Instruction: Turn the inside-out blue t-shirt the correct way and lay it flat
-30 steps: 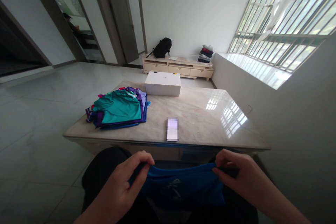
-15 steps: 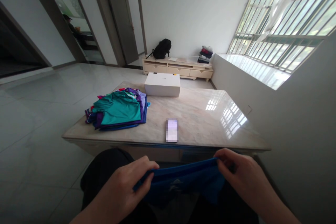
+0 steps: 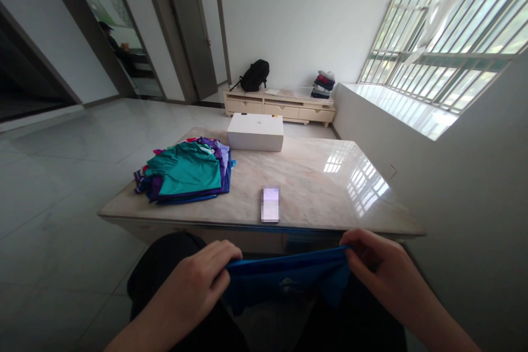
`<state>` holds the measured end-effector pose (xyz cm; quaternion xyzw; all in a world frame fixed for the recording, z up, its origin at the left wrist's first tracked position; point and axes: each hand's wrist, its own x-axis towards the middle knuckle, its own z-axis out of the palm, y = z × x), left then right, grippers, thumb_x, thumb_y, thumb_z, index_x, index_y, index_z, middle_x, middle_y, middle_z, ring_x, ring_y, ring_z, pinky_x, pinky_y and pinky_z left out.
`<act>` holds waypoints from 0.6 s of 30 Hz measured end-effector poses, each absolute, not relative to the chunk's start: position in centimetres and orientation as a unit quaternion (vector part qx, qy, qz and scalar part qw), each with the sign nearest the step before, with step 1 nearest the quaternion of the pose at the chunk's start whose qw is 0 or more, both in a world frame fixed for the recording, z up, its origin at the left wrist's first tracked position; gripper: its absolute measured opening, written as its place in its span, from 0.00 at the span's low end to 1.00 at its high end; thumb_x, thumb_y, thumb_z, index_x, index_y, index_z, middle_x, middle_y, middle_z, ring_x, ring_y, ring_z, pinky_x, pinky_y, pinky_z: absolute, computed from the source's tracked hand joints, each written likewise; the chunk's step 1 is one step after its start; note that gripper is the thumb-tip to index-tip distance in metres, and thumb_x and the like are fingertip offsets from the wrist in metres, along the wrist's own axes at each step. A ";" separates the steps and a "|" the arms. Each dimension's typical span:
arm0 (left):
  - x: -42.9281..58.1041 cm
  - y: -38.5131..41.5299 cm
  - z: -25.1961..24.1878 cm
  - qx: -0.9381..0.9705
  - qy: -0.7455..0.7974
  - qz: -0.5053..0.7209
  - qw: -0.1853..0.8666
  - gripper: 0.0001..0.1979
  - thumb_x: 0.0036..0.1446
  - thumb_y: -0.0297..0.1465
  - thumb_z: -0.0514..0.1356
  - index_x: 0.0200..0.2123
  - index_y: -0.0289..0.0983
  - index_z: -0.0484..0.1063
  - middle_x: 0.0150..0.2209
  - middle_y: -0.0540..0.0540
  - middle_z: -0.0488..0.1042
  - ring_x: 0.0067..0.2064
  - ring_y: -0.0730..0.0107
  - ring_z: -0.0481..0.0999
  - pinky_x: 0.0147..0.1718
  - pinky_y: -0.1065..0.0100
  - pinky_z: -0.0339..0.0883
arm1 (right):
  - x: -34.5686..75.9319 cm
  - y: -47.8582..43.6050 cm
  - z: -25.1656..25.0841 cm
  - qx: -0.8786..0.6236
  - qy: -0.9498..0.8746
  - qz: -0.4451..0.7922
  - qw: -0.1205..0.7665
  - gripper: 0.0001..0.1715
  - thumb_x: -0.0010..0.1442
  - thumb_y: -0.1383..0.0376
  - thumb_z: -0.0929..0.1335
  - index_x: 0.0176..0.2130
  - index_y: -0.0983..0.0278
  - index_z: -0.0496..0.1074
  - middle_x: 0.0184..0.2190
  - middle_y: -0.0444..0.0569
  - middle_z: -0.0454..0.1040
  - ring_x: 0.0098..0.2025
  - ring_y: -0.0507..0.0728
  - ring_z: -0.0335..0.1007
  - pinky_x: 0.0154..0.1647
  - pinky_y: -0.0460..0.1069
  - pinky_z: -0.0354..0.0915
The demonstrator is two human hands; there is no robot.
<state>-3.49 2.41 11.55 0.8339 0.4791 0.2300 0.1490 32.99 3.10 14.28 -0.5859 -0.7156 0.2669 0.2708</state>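
Note:
Stretched between my two hands, above my lap, is a blue garment (image 3: 284, 278) of smooth cloth with a small pale logo. My left hand (image 3: 206, 275) pinches its upper edge at the left end, and my right hand (image 3: 373, 261) pinches the opposite end. The edge between them is nearly straight, rising slightly to the right. Its lower part hangs in shadow, so what kind of garment it is cannot be made out. Just beyond it, near the table's front edge, lies a phone (image 3: 270, 204) with a blurred screen.
On the marble-topped table (image 3: 313, 187) a pile of folded clothes (image 3: 190, 170), teal on top, lies at left. A white box (image 3: 256, 133) stands at the back. Beyond are a low cabinet (image 3: 284, 111), a backpack (image 3: 254, 76) and stacked clothes (image 3: 323, 85). A person (image 3: 113, 41) is visible through the doorway.
My hands have drawn slightly farther apart, the left one moving left and the right one a little right and up. The garment's edge is pulled wider and its logo has shifted right.

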 end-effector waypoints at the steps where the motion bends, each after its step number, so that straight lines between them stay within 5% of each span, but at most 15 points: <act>1: -3.6 2.4 11.6 0.824 0.494 0.235 0.146 0.15 0.60 0.23 0.53 0.43 0.42 0.76 0.42 0.48 0.81 0.44 0.65 0.81 0.45 0.70 0.72 | 33.1 3.2 14.4 -0.579 -0.723 0.267 0.266 0.09 0.65 0.58 0.67 0.41 0.58 0.76 0.27 0.42 0.74 0.28 0.54 0.70 0.30 0.47 0.68; 8: -4.0 2.7 11.7 0.721 0.599 0.256 0.238 0.09 0.61 0.34 0.57 0.38 0.42 0.78 0.34 0.51 0.82 0.32 0.67 0.81 0.31 0.74 0.72 | 33.6 3.8 14.6 -0.531 -0.758 0.303 0.225 0.14 0.61 0.60 0.73 0.48 0.56 0.79 0.41 0.45 0.77 0.35 0.53 0.76 0.38 0.46 0.73; 13: -3.8 2.8 11.6 0.681 0.586 0.313 0.307 0.13 0.62 0.39 0.56 0.43 0.41 0.78 0.44 0.47 0.83 0.43 0.62 0.83 0.37 0.72 0.77 | 33.2 3.8 14.5 -0.524 -0.780 0.266 0.216 0.06 0.65 0.63 0.70 0.41 0.57 0.79 0.38 0.44 0.77 0.34 0.53 0.74 0.36 0.46 0.68; 18: -3.9 2.0 11.4 0.698 0.596 0.317 0.239 0.10 0.64 0.39 0.56 0.39 0.42 0.75 0.31 0.53 0.80 0.31 0.68 0.81 0.31 0.75 0.72 | 33.2 3.7 14.3 -0.524 -0.776 0.261 0.236 0.09 0.67 0.59 0.68 0.39 0.56 0.80 0.35 0.44 0.79 0.33 0.54 0.75 0.36 0.46 0.68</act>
